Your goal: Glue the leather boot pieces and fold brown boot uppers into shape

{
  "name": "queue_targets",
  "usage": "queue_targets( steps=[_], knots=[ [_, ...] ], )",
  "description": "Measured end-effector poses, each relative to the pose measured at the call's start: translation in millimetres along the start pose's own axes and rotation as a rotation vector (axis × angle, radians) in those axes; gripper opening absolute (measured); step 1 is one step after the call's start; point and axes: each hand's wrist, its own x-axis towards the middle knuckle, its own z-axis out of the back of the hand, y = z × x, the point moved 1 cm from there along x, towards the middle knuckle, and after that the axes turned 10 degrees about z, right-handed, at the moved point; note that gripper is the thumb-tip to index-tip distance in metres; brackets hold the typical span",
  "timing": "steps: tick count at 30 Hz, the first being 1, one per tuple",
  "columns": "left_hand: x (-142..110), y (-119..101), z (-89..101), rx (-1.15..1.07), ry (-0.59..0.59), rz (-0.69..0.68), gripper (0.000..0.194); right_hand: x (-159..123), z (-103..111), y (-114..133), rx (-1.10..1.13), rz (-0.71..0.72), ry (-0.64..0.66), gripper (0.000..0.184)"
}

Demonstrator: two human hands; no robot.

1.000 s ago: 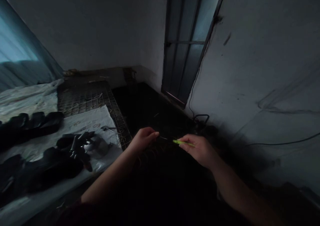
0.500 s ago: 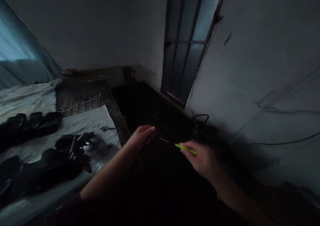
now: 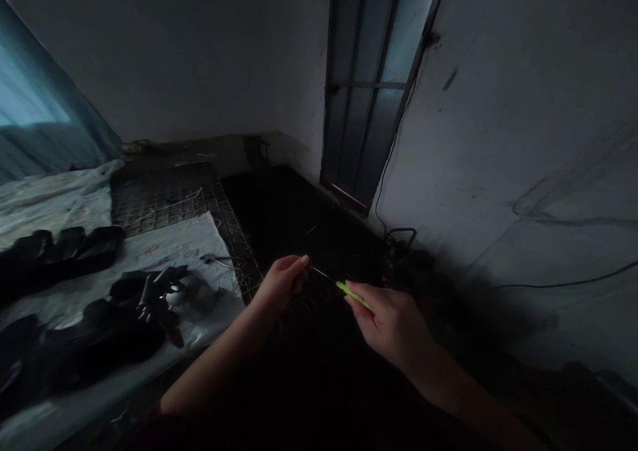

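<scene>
My right hand (image 3: 386, 311) is closed around the lime-green handle of a thin tool (image 3: 353, 294) with a slim metal shaft. That shaft points up and left, its tip meeting the fingertips of my left hand (image 3: 283, 281) or something small in them. Thumb and fingers of the left hand are pinched together; what lies between them is too dark and small to make out. Both hands are in front of my body, over a very dark area, where faint curved shapes show just below them.
To the left, a white cloth (image 3: 192, 238) covers part of a wire-mesh surface (image 3: 164, 202). On it lie a spray gun (image 3: 158, 295), black moulded pieces (image 3: 74, 245) and a small metal tool (image 3: 219, 261). A metal door (image 3: 366, 99) stands ahead; a dark machine with a handle (image 3: 401, 238) sits by the right wall.
My right hand has moved left with the green-handled tool, bringing its tip to the left fingertips. The left hand stays pinched in nearly the same place.
</scene>
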Motion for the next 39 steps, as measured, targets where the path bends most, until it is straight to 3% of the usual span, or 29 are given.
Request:
queue_targets(
  steps=[5, 14, 22, 33, 39],
  knots=[
    [-2.2, -1.7, 4.2, 0.28, -0.038, -0.052, 0.039, 3.0, 0.0, -4.9, 0.089, -0.107, 0.061, 0.016],
    [2.6, -12.2, 14.9, 0.57, 0.055, -0.072, 0.034, 8.7, 13.5, -17.9, 0.394, -0.4, 0.141, 0.015],
    [-4.1, -25.9, 6.8, 0.782, 0.057, -0.123, 0.026, -4.9, 7.6, -28.6, 0.579, -0.609, 0.12, 0.019],
    [1.3, -20.8, 2.2, 0.92, 0.115, -0.122, 0.024, -13.8, 7.2, -37.3, 0.582, -0.682, 0.171, 0.02],
    [14.0, -16.8, 13.1, 0.915, -0.014, -0.195, 0.023, -20.8, 2.6, -32.5, 0.559, -0.608, 0.413, 0.014]
  ],
)
